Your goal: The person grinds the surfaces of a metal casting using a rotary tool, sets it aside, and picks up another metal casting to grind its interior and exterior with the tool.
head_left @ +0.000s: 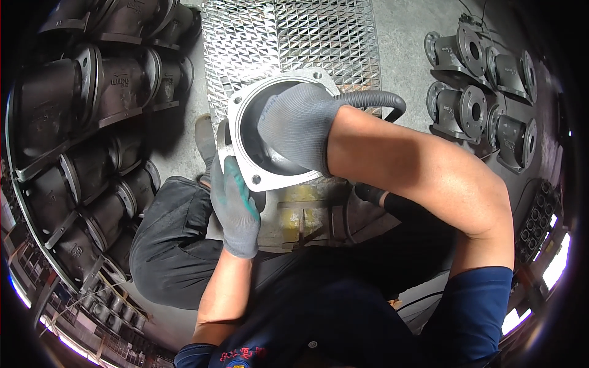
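Note:
A bare-metal valve body (pixel 246 163) faces me with its square flange and wide round opening; the flange corners have bolt holes. My left hand (pixel 238 205), in a grey glove with green patches, grips the lower left side of this casting, thumb near the flange edge and fingers along its outer side. Deep in the opening is my gloved right hand (pixel 300 126), its back toward me. The right fingers are hidden inside, so what they hold cannot be made out. A dark corrugated hose (pixel 371 98) curves out beside the right wrist, over the casting's right edge.
Beneath and beyond the casting lies a metal mesh grating (pixel 236 37). Dark flanged valve bodies (pixel 123 80) are stacked close on the left. More flanged castings (pixel 457 110) stand on the floor at right. A worn yellow block (pixel 300 214) sits between my legs.

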{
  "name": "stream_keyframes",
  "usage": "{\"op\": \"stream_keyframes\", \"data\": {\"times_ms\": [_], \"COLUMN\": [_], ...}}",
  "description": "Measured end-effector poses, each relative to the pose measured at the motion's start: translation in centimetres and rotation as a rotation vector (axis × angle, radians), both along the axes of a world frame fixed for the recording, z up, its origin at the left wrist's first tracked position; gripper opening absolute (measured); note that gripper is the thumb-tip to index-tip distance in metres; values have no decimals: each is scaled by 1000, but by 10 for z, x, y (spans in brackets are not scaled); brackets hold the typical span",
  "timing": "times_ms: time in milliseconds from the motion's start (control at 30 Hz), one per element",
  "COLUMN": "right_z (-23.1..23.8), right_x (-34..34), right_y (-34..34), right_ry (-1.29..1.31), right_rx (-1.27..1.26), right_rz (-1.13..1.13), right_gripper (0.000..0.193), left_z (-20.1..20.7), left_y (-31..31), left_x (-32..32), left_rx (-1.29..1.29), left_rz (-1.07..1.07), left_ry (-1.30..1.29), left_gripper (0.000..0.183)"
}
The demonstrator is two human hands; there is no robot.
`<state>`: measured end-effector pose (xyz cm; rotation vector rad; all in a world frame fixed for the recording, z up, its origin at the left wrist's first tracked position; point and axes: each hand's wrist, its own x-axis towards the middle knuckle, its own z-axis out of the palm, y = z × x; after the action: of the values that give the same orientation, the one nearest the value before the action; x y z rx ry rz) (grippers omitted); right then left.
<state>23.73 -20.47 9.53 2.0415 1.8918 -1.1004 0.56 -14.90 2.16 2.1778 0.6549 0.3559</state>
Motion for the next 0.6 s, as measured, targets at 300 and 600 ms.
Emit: {"op": "stream_keyframes", "data": {"times_ms": [300,600], "right_z": [-22,19], "right_x": [-7,3], "right_y": [-14,-1], "right_ry": [-71,32], "right_rx": [159,-21], "right_rz": [-5,-94], "right_gripper": [20,20], "left_z": [4,-3], "left_y": [-2,2], "left_x": [2,-4], "left_rx": [-157,-68], "left_rz": [45,21], "left_ry": [38,43], "left_gripper": [34,37]}}
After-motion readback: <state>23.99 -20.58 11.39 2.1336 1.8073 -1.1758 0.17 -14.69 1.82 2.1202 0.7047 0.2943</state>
